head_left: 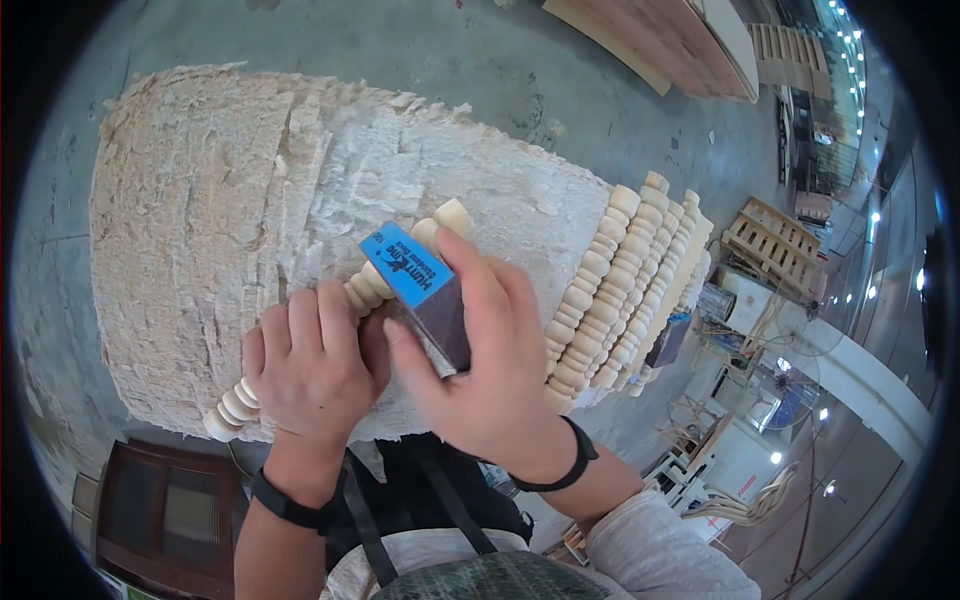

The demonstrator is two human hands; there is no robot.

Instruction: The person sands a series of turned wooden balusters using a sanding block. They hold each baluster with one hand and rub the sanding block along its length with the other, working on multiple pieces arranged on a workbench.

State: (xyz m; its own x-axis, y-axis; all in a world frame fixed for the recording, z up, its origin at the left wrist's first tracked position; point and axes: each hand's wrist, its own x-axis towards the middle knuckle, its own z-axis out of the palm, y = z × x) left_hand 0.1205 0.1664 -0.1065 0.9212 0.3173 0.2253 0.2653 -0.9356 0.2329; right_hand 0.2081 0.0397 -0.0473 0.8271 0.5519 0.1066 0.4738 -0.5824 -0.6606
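Note:
A pale turned wooden spindle with bead-like rings lies slantwise across the fibrous padded work surface. My left hand is wrapped over its middle, and its lower end sticks out beyond my knuckles. In my right hand is a sanding block, blue on one face with dark abrasive sides, held between thumb and fingers. The block lies against the upper part of the spindle; the exact contact underneath is hidden. To the right, several similar spindles lie side by side on the padding.
A second blue and dark sanding block sits beyond the row of spindles. Past the far right stands a wooden pallet. A dark brown framed panel is at the lower left, and large boards rest on the grey floor.

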